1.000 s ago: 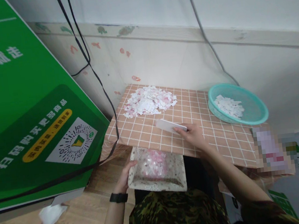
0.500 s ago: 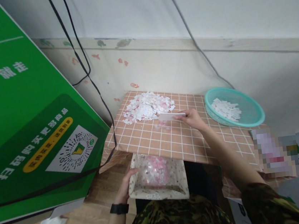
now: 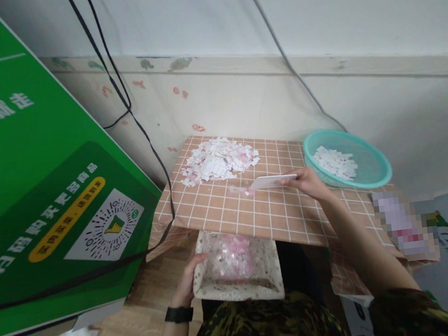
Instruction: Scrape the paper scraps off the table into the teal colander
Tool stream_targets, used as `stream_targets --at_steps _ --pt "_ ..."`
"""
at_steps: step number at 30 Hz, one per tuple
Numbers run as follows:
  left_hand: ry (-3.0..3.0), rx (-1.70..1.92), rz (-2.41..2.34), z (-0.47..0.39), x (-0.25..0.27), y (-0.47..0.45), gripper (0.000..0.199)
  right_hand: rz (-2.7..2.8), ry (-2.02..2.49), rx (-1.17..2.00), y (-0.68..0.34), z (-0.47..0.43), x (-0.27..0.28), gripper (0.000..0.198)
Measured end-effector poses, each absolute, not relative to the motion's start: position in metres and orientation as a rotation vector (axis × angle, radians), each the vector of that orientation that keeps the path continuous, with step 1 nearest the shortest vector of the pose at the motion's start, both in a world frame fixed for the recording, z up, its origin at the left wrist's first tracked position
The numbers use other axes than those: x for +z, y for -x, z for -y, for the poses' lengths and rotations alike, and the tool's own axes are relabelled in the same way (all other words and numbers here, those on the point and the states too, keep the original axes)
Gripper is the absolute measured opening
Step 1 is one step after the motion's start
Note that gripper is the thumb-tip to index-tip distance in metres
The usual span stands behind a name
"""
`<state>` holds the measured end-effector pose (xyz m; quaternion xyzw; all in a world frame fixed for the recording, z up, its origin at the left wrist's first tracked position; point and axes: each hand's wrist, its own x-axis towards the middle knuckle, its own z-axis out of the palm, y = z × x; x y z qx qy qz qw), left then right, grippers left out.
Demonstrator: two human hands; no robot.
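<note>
Card [image 3: 272, 182], thin and white, slants over the checked tablecloth [image 3: 285, 212], its left end just beside a few pinkish scraps [image 3: 243, 190]. Your right hand [image 3: 304, 181] pinches its right end between thumb and fingers; whether the lower edge meets the cloth is hard to tell from this angle. At the cloth's near edge, your left hand [image 3: 190, 277] grips the speckled square dish [image 3: 238, 293] by its left rim, pink and clear bits [image 3: 234, 256] inside. Behind the scraps lies a loose heap of white pieces [image 3: 219, 160]. A stroke angled too far back could mix the two; a hasty pull could fling scraps past the dish to the floor [image 3: 117, 331], and a one-sided hold could let the dish tip and spill. Your widest room runs across the cloth in front of the teal mesh basket [image 3: 375, 164], which sits just behind your right hand. The wall [image 3: 240, 101] limits your reach rearward; a black strap [image 3: 171, 198] crosses the left edge.
</note>
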<state>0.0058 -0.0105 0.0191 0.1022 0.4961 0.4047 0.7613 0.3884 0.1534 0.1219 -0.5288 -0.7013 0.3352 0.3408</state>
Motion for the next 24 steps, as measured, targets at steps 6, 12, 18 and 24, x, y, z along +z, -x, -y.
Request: stream_targets --at_steps 6,12,18,24 --pt "-0.198 0.868 -1.076 0.011 0.022 -0.010 0.036 1.806 1.421 0.941 -0.384 -0.149 0.117 0.036" --pt "-0.178 0.831 -1.071 0.012 0.022 -0.011 0.038 1.880 1.398 0.809 -0.356 -0.158 0.114 0.039" --pt "-0.182 0.833 -1.061 0.011 0.023 -0.012 0.040 1.772 1.385 0.807 -0.362 -0.150 0.119 0.039" --pt "-0.206 0.849 -1.111 0.010 0.028 -0.014 0.038 1.763 1.474 0.822 -0.376 -0.151 0.122 0.045"
